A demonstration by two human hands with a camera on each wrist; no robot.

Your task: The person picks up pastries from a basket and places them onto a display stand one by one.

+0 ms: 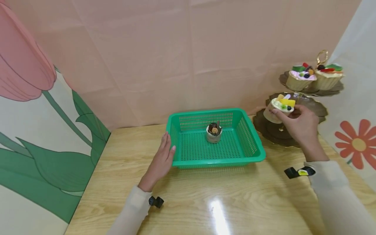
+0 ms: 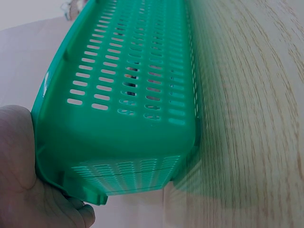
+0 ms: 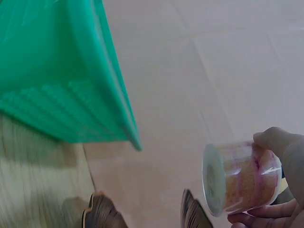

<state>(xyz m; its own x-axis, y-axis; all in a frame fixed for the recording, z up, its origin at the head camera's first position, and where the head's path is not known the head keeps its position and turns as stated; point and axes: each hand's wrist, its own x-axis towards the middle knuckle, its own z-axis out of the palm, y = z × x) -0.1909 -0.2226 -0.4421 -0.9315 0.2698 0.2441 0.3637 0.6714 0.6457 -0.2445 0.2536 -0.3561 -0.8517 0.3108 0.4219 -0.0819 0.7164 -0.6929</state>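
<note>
Holding a fruit-topped cup (image 1: 271, 115) in the right hand (image 1: 303, 125), to the right of the basket (image 1: 215, 162) and apart from it. Gripping by the side wall, between thumb and fingers, probably to spare the soft-looking topping, with the base tilted toward the basket. Resting the left hand (image 1: 161, 158) against the left rim of the basket, fingers straight and clasping nothing, likely to steady so light a container on the tabletop (image 1: 188, 195). Near the middle of the basket, upright on its base, a dark-topped cup (image 1: 213, 136), perhaps set so to keep its decoration clean. Right of the basket, a tiered stand (image 1: 321, 109); on its top level, a pink-cream cupcake (image 1: 297, 84) beside a pale-cream cupcake (image 1: 327, 81), presumably raised for display.
</note>
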